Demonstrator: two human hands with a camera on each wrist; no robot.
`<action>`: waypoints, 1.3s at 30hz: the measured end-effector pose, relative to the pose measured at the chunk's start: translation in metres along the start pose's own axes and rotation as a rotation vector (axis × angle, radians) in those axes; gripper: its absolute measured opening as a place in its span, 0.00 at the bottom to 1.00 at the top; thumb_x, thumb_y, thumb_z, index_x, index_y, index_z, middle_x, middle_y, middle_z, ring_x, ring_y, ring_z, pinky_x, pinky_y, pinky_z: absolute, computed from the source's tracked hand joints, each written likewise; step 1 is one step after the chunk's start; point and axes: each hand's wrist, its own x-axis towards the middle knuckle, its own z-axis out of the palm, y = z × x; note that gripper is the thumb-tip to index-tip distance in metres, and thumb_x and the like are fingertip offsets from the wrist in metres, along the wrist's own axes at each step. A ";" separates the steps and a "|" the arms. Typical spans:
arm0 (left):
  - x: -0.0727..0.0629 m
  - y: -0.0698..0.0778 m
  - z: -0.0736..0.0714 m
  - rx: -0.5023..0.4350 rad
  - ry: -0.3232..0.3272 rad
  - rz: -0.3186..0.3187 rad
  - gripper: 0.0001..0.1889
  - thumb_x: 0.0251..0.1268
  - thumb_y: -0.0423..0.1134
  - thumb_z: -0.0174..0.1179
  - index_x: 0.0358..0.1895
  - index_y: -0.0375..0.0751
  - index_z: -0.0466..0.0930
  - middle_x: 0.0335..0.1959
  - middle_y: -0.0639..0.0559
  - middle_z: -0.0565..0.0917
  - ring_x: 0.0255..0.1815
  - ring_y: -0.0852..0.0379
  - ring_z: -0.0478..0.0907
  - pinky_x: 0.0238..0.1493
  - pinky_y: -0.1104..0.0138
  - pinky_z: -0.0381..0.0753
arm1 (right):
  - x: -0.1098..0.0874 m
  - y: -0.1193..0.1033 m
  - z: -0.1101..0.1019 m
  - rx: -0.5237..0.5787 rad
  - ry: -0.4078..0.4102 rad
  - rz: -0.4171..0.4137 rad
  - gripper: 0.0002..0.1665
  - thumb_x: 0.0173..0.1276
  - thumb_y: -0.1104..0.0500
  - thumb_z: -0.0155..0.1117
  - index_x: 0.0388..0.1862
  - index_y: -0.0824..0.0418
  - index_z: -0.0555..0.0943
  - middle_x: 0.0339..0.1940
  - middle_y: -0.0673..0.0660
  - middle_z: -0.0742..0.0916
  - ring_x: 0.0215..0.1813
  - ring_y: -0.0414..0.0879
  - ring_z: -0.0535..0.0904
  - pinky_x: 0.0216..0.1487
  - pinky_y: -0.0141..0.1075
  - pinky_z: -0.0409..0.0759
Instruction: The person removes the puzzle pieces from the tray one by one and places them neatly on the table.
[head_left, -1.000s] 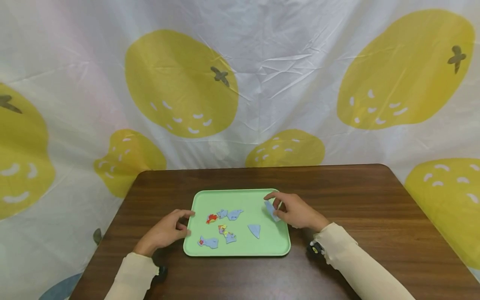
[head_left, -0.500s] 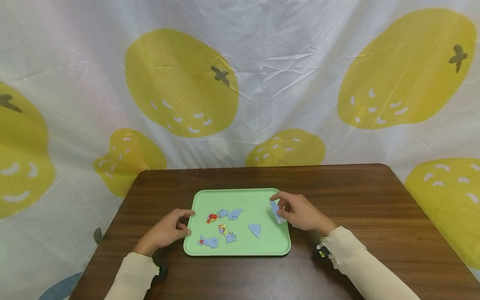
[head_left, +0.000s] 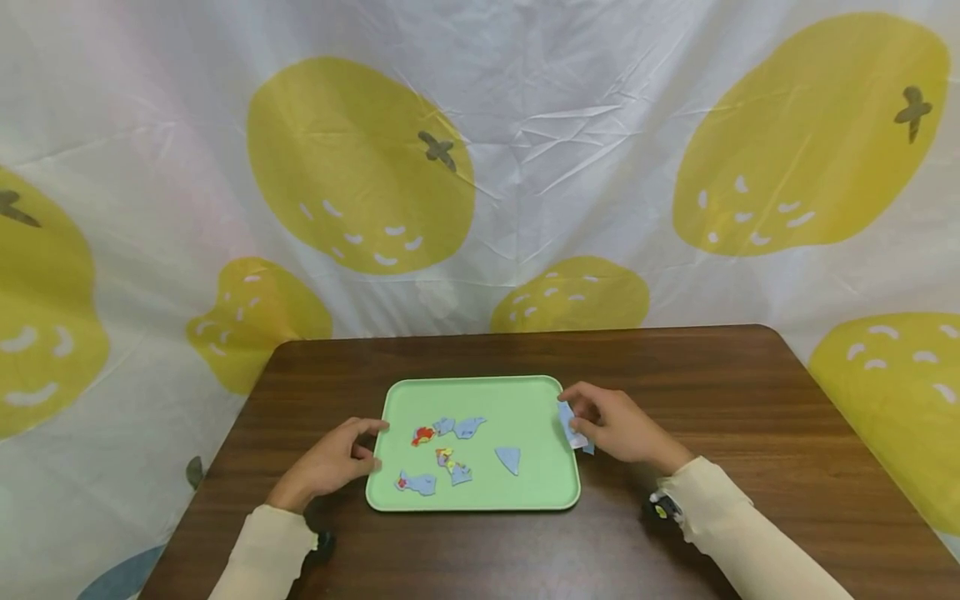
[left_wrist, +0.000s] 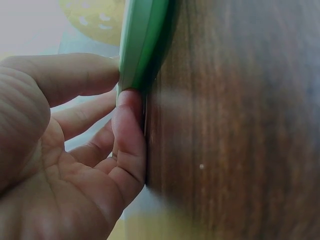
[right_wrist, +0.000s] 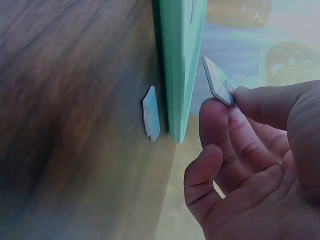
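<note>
My right hand [head_left: 622, 423] pinches a flat pale-blue puzzle piece [right_wrist: 218, 82] between thumb and fingers, tilted, over the tray's right rim. Below it, a second blue puzzle piece [right_wrist: 151, 114] lies on the table just outside that rim. My left hand [head_left: 330, 457] touches the left rim of the light-green tray [head_left: 525, 392], with thumb and fingertips set apart along the edge. On the tray lie a blue triangular piece [head_left: 508, 460], a red-and-blue piece [head_left: 423, 436], several more blue pieces [head_left: 470, 427], and a piece with yellow and red print [head_left: 454, 467].
The tray rests on a dark wood-grain table [head_left: 675, 367]. Behind the table hangs a white curtain [head_left: 525, 208] printed with large yellow fruit. Black wrist cameras sit near both cream sleeves [head_left: 262, 546].
My right hand has moved right with the pinched puzzle piece, from inside the tray to its right rim. The piece on the table beside the tray has come into sight. My left hand stays put.
</note>
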 end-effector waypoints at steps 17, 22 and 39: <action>0.001 -0.001 0.000 -0.010 -0.009 0.010 0.30 0.72 0.34 0.68 0.75 0.40 0.74 0.71 0.36 0.73 0.53 0.51 0.82 0.45 0.62 0.82 | -0.017 0.014 -0.006 0.009 0.040 0.049 0.18 0.72 0.66 0.70 0.59 0.61 0.81 0.33 0.45 0.87 0.34 0.34 0.81 0.40 0.33 0.80; 0.002 -0.002 0.000 -0.021 -0.013 0.010 0.30 0.71 0.33 0.68 0.75 0.40 0.74 0.71 0.35 0.73 0.53 0.50 0.82 0.45 0.61 0.82 | -0.022 0.014 -0.010 0.024 0.054 0.043 0.17 0.72 0.68 0.70 0.58 0.63 0.81 0.33 0.47 0.87 0.34 0.34 0.81 0.40 0.33 0.80; 0.001 -0.001 -0.001 -0.034 -0.017 0.001 0.30 0.72 0.34 0.68 0.75 0.41 0.74 0.71 0.37 0.73 0.53 0.51 0.82 0.45 0.61 0.82 | -0.035 0.034 -0.017 -0.016 0.027 0.111 0.17 0.70 0.68 0.71 0.57 0.64 0.82 0.31 0.46 0.86 0.32 0.33 0.79 0.38 0.32 0.78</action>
